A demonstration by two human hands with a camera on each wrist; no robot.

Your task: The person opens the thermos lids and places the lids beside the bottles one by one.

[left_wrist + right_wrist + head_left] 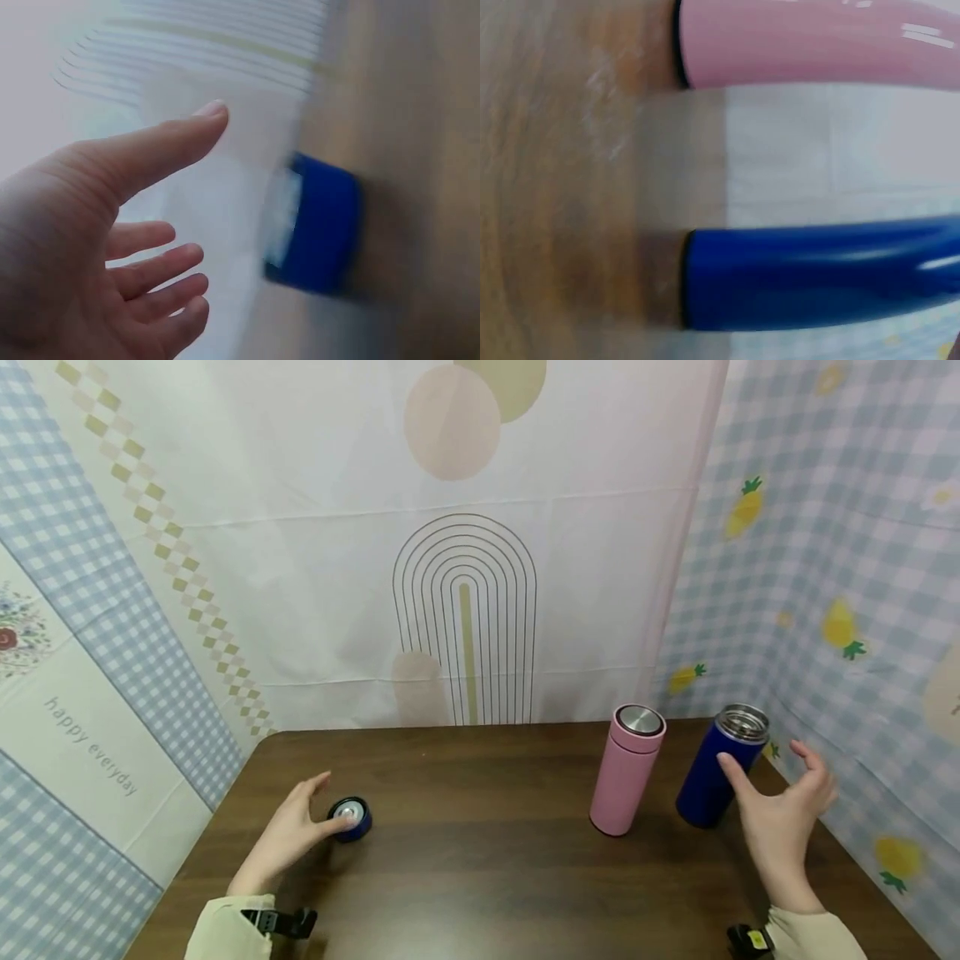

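On the left of the table lies a blue screw lid (360, 829), its pale inner side facing up. My left hand (287, 828) hovers just beside it, thumb and fingers spread; in the left wrist view the hand's palm and thumb show apart from the lid (322, 225). At the right stands a dark blue thermos bottle (707, 783) with its metal mouth uncovered. My right hand (783, 818) is spread in front of it, the thumb overlapping its side in the head view. The right wrist view shows the blue bottle (810, 277) but hardly any of that hand.
A pink thermos bottle (624, 781) with a silver-topped lid stands upright just left of the blue one. The brown wooden table (480, 868) meets a printed white cloth (300, 585) at its back edge. Checked cloth with pineapples (817, 560) hangs close along the right side.
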